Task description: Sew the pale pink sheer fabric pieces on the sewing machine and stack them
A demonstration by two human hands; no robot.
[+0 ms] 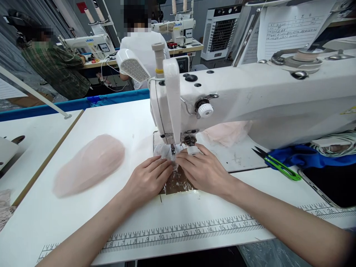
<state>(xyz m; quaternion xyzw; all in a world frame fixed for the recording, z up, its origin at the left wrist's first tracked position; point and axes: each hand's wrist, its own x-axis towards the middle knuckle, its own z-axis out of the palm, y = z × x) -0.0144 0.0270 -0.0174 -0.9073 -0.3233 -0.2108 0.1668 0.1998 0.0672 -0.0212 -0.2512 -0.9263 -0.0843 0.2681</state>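
While the left hand (151, 176) and right hand (205, 168) rest close, fingers together and nearly flat, any pinch hidden, sheer pale fabric (162, 151) lies beneath the sewing machine (236, 96) head. Stitching seems under way, seam done and left untellable; on the white worktop (172, 215), a smooth gauzy pink oval (91, 165), a crumpled pink bundle (228, 131) beyond.

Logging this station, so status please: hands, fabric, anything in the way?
Left hand, right hand on pale fabric at the presser foot. Pinkish fabric piece lying off left. Nothing seen blocking; green snips off right.
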